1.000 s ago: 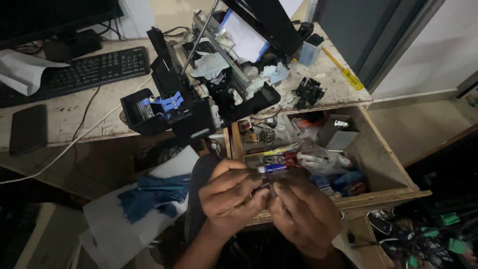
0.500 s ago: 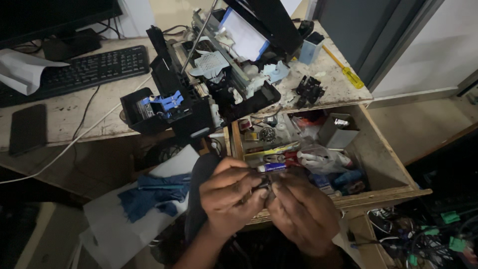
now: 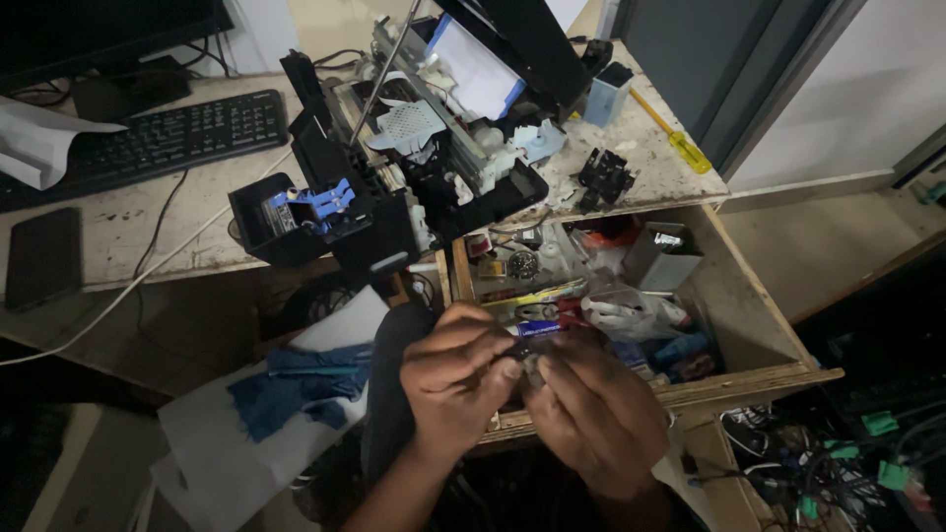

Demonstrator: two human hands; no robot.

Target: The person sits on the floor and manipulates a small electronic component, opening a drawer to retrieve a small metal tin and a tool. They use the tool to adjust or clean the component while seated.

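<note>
Two hands meet over our lap: left hand [image 3: 458, 379] and right hand [image 3: 596, 414], fingertips pinched together on a small dark part [image 3: 524, 357], too small to identify. Just beyond, we log an open wooden drawer [image 3: 759, 374] crammed with tools and plastic bags; a slip would likely lose the part in that clutter. Farther, a dismantled black printer [image 3: 414, 167] overhangs the worn desk edge [image 3: 148, 266] and could tip.

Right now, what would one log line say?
left hand: pinching small part | right hand: pinching same part | below: open drawer | desk: dismantled printer
</note>
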